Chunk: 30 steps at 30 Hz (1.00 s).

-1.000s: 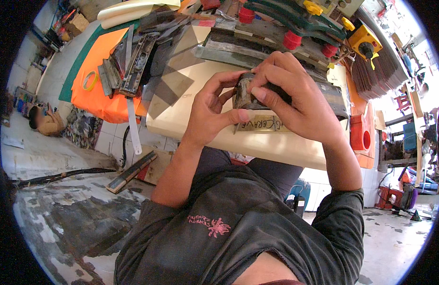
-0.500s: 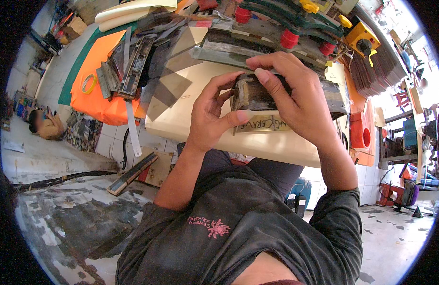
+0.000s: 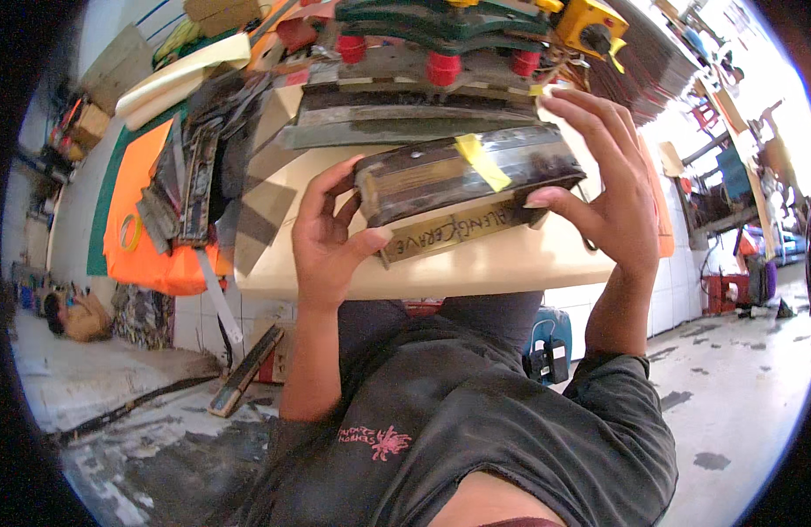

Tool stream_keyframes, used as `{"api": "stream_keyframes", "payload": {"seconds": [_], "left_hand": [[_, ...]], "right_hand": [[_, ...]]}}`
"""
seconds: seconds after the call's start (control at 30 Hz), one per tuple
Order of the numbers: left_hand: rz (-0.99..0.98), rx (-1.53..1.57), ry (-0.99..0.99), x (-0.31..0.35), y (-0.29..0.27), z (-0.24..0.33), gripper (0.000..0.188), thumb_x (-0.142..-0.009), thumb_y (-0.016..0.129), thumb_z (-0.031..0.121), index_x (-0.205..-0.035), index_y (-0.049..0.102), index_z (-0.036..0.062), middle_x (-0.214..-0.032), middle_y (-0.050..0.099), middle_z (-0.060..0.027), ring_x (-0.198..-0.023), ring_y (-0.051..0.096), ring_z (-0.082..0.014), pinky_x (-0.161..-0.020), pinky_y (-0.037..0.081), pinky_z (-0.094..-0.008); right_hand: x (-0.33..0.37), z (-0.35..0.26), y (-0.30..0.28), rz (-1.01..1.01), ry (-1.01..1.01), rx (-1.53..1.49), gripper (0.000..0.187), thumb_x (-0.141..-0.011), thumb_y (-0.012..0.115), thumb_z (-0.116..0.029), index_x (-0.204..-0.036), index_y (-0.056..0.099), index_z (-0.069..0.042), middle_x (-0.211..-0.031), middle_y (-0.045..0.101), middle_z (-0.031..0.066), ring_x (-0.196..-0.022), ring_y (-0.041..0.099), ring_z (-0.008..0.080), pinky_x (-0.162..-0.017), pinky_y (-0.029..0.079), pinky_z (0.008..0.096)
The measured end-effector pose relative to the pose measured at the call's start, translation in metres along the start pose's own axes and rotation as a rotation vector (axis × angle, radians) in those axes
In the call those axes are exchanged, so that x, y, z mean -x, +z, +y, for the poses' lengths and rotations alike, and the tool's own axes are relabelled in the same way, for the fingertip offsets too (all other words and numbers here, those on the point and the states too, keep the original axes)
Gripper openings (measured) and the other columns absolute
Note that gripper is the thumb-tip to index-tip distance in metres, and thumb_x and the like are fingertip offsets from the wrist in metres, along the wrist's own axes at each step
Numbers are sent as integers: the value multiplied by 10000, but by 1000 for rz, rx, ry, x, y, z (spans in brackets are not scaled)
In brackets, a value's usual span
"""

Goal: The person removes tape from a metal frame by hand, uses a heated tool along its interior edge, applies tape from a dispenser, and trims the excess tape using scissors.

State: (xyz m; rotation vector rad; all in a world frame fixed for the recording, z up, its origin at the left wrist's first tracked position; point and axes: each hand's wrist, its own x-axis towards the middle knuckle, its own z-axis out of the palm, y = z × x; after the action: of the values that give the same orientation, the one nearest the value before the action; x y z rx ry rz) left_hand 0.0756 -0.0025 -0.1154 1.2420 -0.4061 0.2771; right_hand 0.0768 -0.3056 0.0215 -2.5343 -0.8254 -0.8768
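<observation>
A long dark block (image 3: pixel 432 180) with a rounded top is held above the cream work surface, its right end higher than its left. A strip of yellow tape (image 3: pixel 482 162) crosses its top. Along its near side runs a brass-coloured plate (image 3: pixel 436 239) with dark hand-lettering. My left hand (image 3: pixel 328 230) is closed round the left end, thumb at the plate's corner and fingers behind. At the right end is my right hand (image 3: pixel 612 189), its fingers spread and raised above the block. Its thumb lies at the block's near edge; whether it presses there I cannot tell.
Behind the block lie long grey strips (image 3: pixel 353 136) and a dark green frame (image 3: pixel 449 26) with red feet. Orange sheet material (image 3: pixel 155 263) with a yellow tape roll (image 3: pixel 129 233) and dark tools is at left. A yellow control box (image 3: pixel 590 31) stands far right.
My right hand has moved right off the block's top to its right end, uncovering the yellow tape. The left hand keeps its hold; the block now tilts up to the right.
</observation>
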Motion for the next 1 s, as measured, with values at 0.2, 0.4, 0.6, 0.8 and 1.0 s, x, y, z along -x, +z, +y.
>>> {"api": "stream_keyframes", "payload": {"seconds": [0.2, 0.4, 0.6, 0.8, 1.0], "left_hand": [[-12, -25, 28, 2, 0, -3, 820, -770, 943, 175, -1456, 524, 10, -1487, 564, -135, -1370, 546, -249, -1155, 471, -440], [12, -52, 28, -1, 10, 2, 878, -729, 976, 236, -1449, 524, 16, -1479, 568, -130, -1368, 551, -254, -1152, 478, -449], [-9, -60, 39, -6, 35, -4, 850, -745, 967, 186, -1455, 528, 27, -1466, 576, -110, -1344, 563, -244, -1151, 474, -439], [-51, -18, -8, -17, 75, -24, 796, -766, 940, 80, -1451, 540, 22, -1409, 585, -91, -1313, 564, -221, -1152, 466, -429], [-110, -81, 44, -21, 83, -31, 796, -770, 940, 79, -1451, 535, 4, -1415, 589, -111, -1323, 575, -232, -1165, 473, -456]], "right_hand": [[65, 20, -3, -50, 506, -123, 814, -683, 945, -487, -1296, 645, -45, -1053, 699, 79, -888, 650, 207, -794, 525, 369], [80, 32, 29, -4, 600, -93, 297, -914, 800, -247, -955, 652, 7, -750, 664, 119, -639, 620, 224, -636, 488, 369], [80, 52, 23, 14, 621, -54, 177, -963, 738, -129, -1001, 693, 39, -697, 638, 127, -608, 571, 170, -608, 463, 336], [89, 81, 18, 144, 617, -19, 173, -954, 736, -128, -972, 688, 37, -709, 655, 131, -614, 583, 164, -611, 467, 345], [101, 93, 18, 219, 601, 20, 261, -966, 741, -211, -903, 641, 22, -660, 603, 99, -581, 526, 155, -574, 420, 344]]}}
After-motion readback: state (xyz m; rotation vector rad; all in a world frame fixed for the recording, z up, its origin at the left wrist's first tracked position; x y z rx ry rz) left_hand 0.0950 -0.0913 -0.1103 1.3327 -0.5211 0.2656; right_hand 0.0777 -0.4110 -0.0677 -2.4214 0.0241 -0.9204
